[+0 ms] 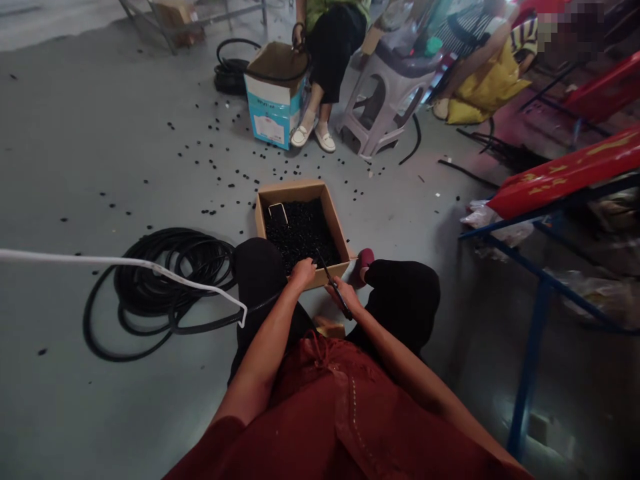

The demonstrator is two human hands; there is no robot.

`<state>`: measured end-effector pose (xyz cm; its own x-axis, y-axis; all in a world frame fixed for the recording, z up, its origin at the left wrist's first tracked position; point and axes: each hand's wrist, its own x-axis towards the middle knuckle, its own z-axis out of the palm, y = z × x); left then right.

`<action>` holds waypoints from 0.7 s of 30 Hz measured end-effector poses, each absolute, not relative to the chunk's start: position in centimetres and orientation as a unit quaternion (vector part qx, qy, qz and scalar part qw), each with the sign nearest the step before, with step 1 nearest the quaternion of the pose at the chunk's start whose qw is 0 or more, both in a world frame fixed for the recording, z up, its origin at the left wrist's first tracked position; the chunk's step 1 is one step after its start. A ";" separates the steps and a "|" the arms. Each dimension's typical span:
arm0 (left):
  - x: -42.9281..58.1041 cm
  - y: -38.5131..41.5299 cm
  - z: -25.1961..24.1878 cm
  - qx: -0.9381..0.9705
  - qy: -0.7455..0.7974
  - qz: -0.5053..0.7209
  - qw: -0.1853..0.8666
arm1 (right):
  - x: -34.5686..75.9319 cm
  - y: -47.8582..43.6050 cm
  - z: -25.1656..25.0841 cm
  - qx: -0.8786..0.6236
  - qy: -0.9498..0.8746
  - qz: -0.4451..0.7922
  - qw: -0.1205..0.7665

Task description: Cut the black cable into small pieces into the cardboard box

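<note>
My right hand [346, 297] is closed around the handles of dark scissors [341, 298], whose blades point up over the near edge of an open cardboard box [336, 223]. Just left of the blades, my left hand [303, 272] is closed at that same edge. A black ribbed hose [260, 306] runs from a coil [170, 287] on the floor, across my left thigh and under my forearm toward this hand; its end is hard to make out. Many small black pieces [305, 230] fill the box, and a thin-framed dark rectangular object [278, 214] lies on them.
Small black bits are scattered over the grey floor [165, 167]. A white cable [185, 279] crosses at left. Ahead, a seated person [336, 47] is behind a blue-and-white box [273, 110], beside a plastic stool [383, 87]. A blue metal frame [533, 353] stands at right.
</note>
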<state>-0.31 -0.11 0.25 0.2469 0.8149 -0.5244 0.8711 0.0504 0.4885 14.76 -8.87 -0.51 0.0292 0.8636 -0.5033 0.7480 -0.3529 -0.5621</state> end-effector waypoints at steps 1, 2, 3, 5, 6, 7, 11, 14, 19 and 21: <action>-0.3 -0.1 0.5 0.687 0.615 -0.030 0.386 | 14.9 -9.1 -0.4 -0.712 -0.551 0.425 0.093; -0.4 -0.1 0.7 0.686 0.617 -0.024 0.386 | 15.0 -9.3 -0.2 -0.707 -0.537 0.445 0.114; -0.4 -0.1 0.9 0.685 0.617 -0.018 0.387 | 15.1 -9.6 -0.1 -0.702 -0.521 0.466 0.136; -0.5 -0.1 1.2 0.687 0.610 -0.009 0.394 | 15.5 -10.2 0.2 -0.687 -0.484 0.513 0.174; -0.6 -0.1 1.2 0.690 0.603 -0.006 0.400 | 15.6 -10.5 0.3 -0.682 -0.466 0.532 0.184; -0.6 -0.1 1.2 0.693 0.595 -0.003 0.407 | 15.8 -10.9 0.3 -0.680 -0.452 0.545 0.188; -0.6 0.0 1.0 0.701 0.559 0.010 0.444 | 16.2 -12.2 0.6 -0.670 -0.442 0.568 0.180; -0.6 -0.1 0.8 0.675 0.553 0.020 0.489 | 16.2 -12.7 0.8 -0.664 -0.466 0.559 0.173; -0.3 -0.3 1.1 0.628 0.574 0.018 0.525 | 16.3 -12.6 1.1 -0.672 -0.472 0.549 0.154; -0.3 -0.3 1.2 0.621 0.575 0.017 0.532 | 16.3 -12.4 1.2 -0.666 -0.479 0.551 0.154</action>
